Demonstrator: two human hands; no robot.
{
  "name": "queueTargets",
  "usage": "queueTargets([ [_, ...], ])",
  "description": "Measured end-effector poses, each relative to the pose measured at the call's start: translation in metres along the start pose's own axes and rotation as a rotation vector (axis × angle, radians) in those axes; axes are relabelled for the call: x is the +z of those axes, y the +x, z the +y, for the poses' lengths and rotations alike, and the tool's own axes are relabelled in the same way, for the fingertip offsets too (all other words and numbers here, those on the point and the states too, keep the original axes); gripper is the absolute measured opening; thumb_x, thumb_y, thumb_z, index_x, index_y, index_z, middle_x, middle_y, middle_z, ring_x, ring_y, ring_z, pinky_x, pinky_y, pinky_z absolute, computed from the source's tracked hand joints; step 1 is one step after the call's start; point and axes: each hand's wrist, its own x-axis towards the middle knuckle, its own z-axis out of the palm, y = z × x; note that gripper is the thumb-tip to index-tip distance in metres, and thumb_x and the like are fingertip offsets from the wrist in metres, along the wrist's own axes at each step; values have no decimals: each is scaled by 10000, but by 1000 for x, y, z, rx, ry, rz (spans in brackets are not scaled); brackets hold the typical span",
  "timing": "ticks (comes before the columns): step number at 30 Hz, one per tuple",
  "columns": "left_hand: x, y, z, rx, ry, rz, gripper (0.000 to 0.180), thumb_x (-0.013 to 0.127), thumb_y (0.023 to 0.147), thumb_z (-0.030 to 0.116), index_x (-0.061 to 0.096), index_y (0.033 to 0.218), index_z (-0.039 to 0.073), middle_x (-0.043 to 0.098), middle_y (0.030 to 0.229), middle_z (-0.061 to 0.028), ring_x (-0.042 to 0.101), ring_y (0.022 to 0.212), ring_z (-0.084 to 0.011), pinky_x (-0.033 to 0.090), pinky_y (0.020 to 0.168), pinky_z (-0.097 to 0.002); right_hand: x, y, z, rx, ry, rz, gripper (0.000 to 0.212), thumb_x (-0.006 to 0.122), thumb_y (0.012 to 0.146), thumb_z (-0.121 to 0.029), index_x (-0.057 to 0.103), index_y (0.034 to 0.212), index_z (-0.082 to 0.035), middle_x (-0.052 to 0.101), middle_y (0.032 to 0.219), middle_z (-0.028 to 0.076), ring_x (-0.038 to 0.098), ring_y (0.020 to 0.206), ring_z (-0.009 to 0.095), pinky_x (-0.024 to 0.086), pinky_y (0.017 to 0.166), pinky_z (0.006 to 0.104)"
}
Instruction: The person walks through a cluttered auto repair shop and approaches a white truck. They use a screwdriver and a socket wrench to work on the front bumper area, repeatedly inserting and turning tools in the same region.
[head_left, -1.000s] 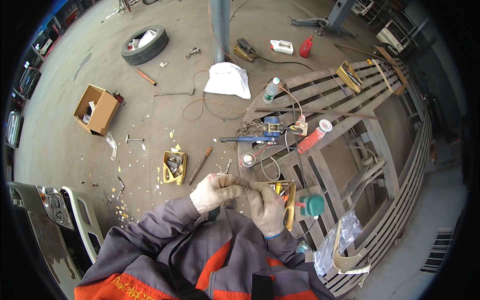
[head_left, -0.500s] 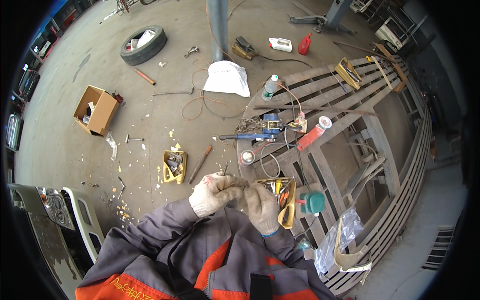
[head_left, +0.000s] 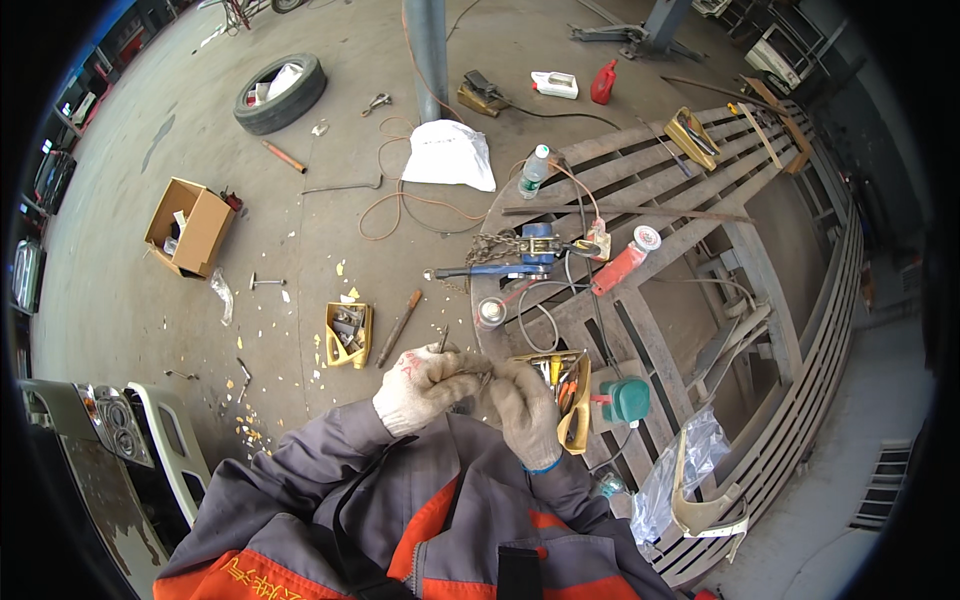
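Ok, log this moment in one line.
left hand: gloved, fingers curled, thin rod beside them | right hand: gloved, fingers curled, close to left | grip contents: unclear | rightward: yellow tool container

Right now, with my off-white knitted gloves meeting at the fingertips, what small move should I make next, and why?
I'd probably ease your off-white-gloved right hand slightly toward the open yellow tool container beside it: its fingertips meet those of your gloved left hand, hiding whatever lies between.

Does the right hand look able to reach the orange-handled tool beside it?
Likely yes: the orange-handled tool shows in the open yellow container beside the right hand, though that hand seems busy.
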Motion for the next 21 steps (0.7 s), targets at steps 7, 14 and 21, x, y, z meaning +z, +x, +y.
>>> queueTargets([
  [7,4,4,2,9,-16,-34,285,625,895,23,701,1162,-40,687,936,-129,671,864,-242,541,779,-354,-7,-1,6,-46,-25,-39,289,573,1048,-257,633,1000,21,610,719,31,542,609,84,447,540,264],
  [14,16,4,0,-201,56,-59,296,644,901,29,701,1178,-56,694,956,-133,664,861,-211,540,782,-334,-1,-15,43,129,111,-47,326,560,1055,-321,630,950,-21,589,646,22,571,605,102,474,557,281],
  [21,27,11,-3,-287,31,-118,310,624,907,20,692,1194,-77,709,969,-110,660,861,-151,538,784,-290,-13,-20,46,248,208,-95,218,608,1028,-218,602,1007,-1,606,721,47,551,647,91,472,586,282],
])
